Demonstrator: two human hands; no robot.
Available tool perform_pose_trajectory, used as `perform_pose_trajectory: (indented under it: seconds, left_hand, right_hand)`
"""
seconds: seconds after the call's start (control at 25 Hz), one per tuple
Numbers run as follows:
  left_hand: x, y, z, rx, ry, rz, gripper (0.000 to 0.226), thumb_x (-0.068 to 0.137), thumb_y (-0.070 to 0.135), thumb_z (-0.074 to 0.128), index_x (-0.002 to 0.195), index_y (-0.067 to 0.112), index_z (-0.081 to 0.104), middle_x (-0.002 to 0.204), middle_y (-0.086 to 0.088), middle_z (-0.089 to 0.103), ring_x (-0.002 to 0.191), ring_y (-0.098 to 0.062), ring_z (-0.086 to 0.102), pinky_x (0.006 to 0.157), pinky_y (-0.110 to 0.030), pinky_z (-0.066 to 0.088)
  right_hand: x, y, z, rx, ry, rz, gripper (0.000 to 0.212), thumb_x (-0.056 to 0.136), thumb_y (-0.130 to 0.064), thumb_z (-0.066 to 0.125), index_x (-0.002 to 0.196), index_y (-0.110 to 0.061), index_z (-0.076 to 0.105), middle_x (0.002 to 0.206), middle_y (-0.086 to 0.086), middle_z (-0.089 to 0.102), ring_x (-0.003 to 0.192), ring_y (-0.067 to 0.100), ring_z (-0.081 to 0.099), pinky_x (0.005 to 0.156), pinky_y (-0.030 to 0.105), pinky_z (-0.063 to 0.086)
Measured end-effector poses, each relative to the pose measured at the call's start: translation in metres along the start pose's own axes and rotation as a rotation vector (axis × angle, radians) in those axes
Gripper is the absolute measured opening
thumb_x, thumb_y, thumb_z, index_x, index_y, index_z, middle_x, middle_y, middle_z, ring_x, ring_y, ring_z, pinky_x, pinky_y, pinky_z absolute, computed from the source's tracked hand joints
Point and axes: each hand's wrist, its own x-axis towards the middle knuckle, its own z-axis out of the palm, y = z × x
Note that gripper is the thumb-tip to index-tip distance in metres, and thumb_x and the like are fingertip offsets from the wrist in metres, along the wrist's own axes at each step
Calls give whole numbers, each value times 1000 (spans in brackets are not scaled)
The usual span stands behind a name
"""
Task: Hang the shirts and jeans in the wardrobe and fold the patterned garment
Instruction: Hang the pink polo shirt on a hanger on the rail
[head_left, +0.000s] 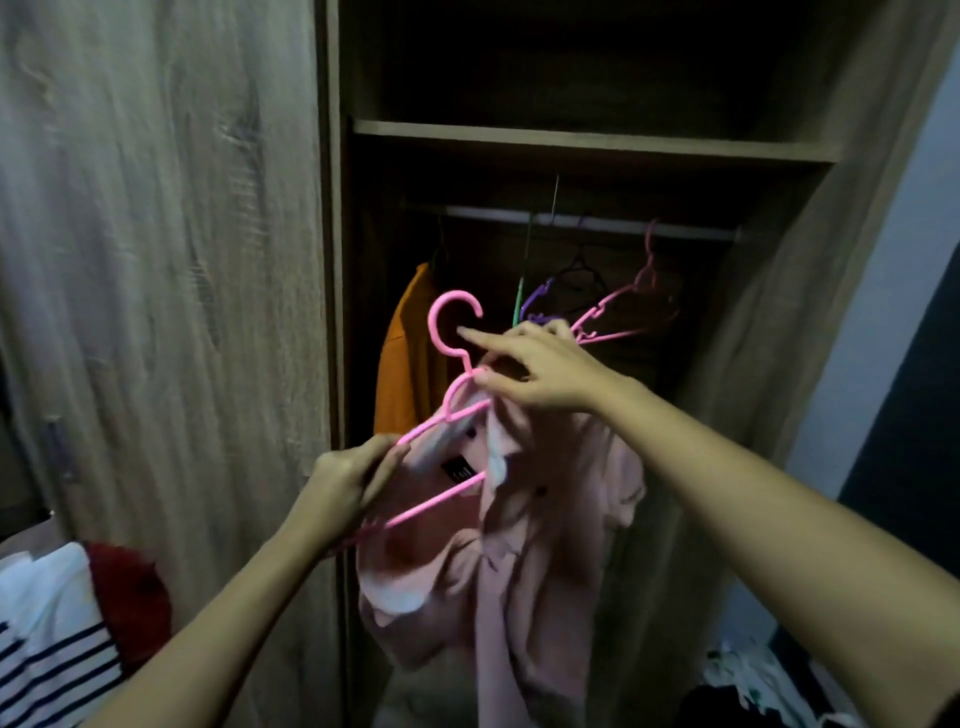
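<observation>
In front of the open wardrobe (571, 136) a pink shirt (545, 519) hangs half-threaded on a pink hanger (434, 322) - the left hand (353, 483) curls around the hanger's lower left end, while the right hand (540, 369) pinches the shirt's collar by the hanger's neck, index finger stretched out straight. A black label (457, 470) inside the collar carries pale writing too blurred to read. Inside, an orange shirt (410, 353) hangs from the rail (493, 212) at left, with empty hangers (602, 305) at right - a striped garment (47, 660) lies at the lower left.
</observation>
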Motion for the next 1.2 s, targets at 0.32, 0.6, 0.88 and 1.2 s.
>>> perform_pose_trajectory:
  seconds: [0.32,0.6,0.88,1.2]
  left_hand:
    - [7,13,20,272,385,-199,34,94,38,43,110,13,60,107,-13,55,94,-30,54,77,-38,41]
    - [-52,27,86,-15,-148,-680,45,73,44,53,113,28,64,129,-3,45,114,-30,45,94,-40,41]
    - [-12,-38,25,-700,-741,-668,71,58,13,74,123,30,50,131,0,55,92,1,62,71,-21,53]
    - [53,-39,-7,-191,-1009,-674,49,64,9,62,108,30,55,126,-10,55,106,-27,60,89,-44,49]
  right_hand:
    - [-6,17,9,-215,388,-86,49,86,-57,33,67,-16,51,59,6,65,53,30,64,47,24,27]
    - [-19,32,-9,-91,401,-47,44,86,-56,34,64,-20,45,59,5,61,59,30,61,52,27,26]
    - [-71,64,20,-52,396,-3,45,86,-57,40,69,-18,56,60,1,58,56,24,57,48,34,44]
    - [-104,62,63,-196,358,-89,57,94,-58,26,89,-23,71,61,-2,62,53,19,63,37,25,43]
